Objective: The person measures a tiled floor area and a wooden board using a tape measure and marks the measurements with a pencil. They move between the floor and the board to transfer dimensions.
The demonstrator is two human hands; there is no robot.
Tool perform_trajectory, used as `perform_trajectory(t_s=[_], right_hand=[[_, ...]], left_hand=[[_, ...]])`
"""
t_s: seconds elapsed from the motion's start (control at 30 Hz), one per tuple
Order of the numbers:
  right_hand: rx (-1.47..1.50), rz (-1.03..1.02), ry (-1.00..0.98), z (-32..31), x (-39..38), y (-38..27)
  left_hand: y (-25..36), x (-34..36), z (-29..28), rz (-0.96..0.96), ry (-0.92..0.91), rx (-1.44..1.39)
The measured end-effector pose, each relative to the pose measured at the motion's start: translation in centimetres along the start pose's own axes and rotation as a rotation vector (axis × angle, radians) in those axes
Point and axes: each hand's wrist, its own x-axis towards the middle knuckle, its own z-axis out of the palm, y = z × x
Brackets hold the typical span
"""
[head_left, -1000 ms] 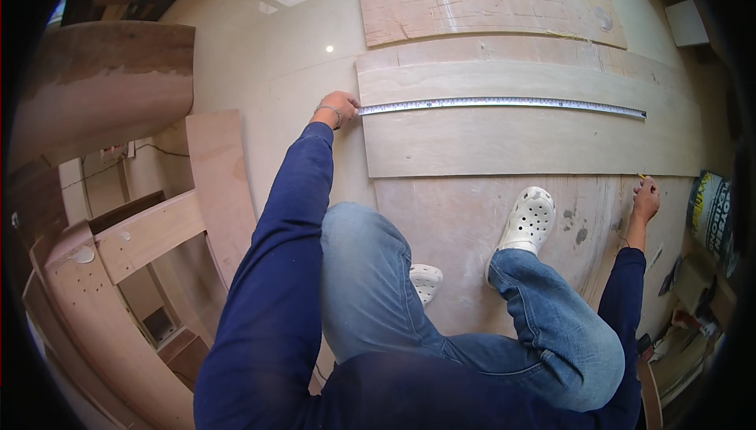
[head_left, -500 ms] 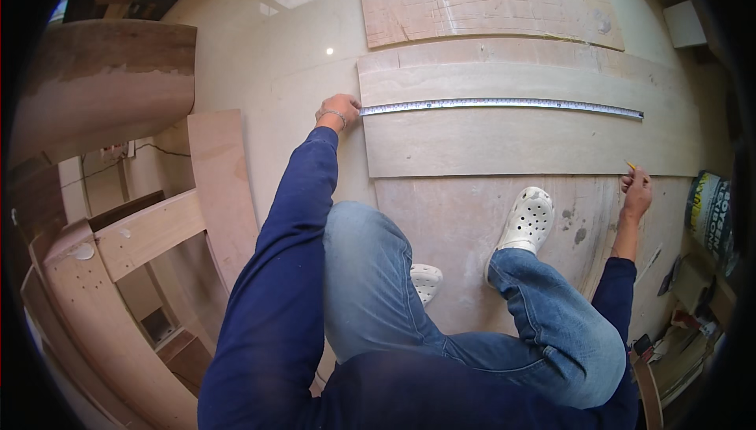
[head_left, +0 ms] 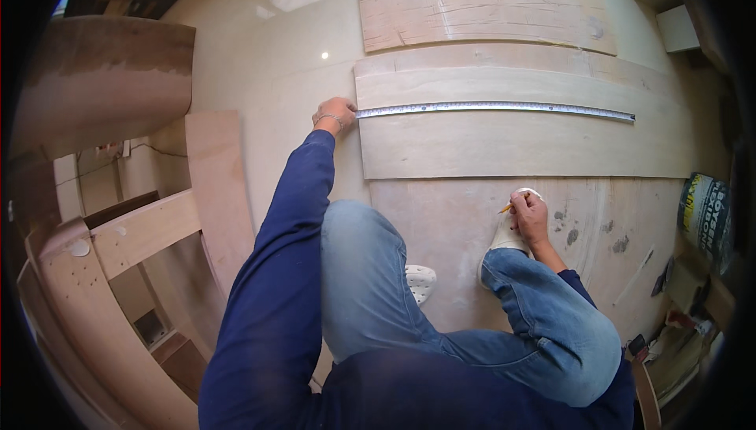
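Observation:
A tape measure's blade (head_left: pixel 488 106) lies stretched along a long pale plywood board (head_left: pixel 504 151). At the board's left edge my left hand (head_left: pixel 336 112) is closed on the near end of the tape, and the fingers hide what else it grips there. The tape's free end rests on the board toward the right. My right hand (head_left: pixel 529 217) pinches a yellow pencil (head_left: pixel 505 209), its tip pointing left. That hand hovers over my right white clog (head_left: pixel 504 235), apart from the board.
A scratched plywood sheet (head_left: pixel 488 5) lies beyond the board. On the left stand a wooden frame (head_left: pixel 146 235) and a curved brown panel (head_left: pixel 110 68). A dark printed bag or tub (head_left: pixel 703 213) sits at the right. My left clog (head_left: pixel 420 282) rests on the floor sheet.
My right hand has moved left with the pencil, from near the board's right front edge to above my right clog. My left hand still holds the tape's end at the left edge.

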Motion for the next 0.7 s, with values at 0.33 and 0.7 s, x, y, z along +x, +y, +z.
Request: perform_trajectory(t_s=[0.33, 0.7], right_hand=[[-0.040, 0.010, 0.036, -0.2, -0.3, -0.2], [-0.039, 0.011, 0.028, 0.0, -0.4, -0.5]], left_hand=[[0.7, -0.4, -0.1, -0.014, -0.037, -0.014], [0.4, -0.8, -0.1, 0.022, 0.049, 0.003]])
